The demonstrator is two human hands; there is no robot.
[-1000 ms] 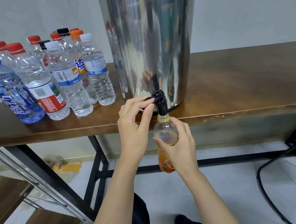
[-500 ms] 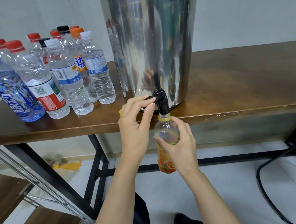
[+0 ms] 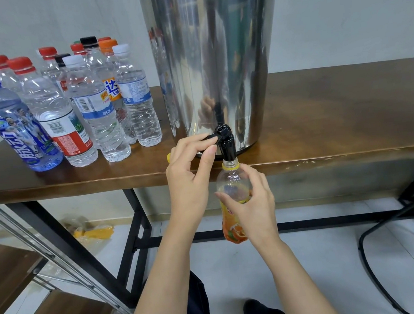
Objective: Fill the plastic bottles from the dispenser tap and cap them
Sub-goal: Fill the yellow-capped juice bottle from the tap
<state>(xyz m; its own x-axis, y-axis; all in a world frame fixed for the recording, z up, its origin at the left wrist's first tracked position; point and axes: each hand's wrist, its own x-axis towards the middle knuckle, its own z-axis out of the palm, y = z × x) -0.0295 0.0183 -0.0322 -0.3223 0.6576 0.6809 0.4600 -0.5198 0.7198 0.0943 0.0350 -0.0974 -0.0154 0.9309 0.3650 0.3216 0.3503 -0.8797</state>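
A tall steel dispenser (image 3: pixel 213 62) stands on the wooden table (image 3: pixel 336 119), its black tap (image 3: pixel 225 142) hanging over the front edge. My left hand (image 3: pixel 190 181) pinches the tap's black lever between thumb and fingers, and a bit of yellow cap (image 3: pixel 168 157) shows behind its fingers. My right hand (image 3: pixel 252 207) grips an uncapped clear bottle with an orange label (image 3: pixel 231 187) below the table edge, its yellow-ringed mouth right under the spout. Whether water is flowing cannot be made out.
Several capped bottles (image 3: pixel 70 111) stand grouped at the table's left, with red, blue, white, black and orange caps. A metal-railed wooden step (image 3: pixel 34 262) is at lower left. Black chair legs (image 3: pixel 398 239) stand at lower right. Yellow wrapping (image 3: pixel 94 233) lies on the floor.
Both hands keep their holds on the lever and bottle; only the camera has shifted slightly.
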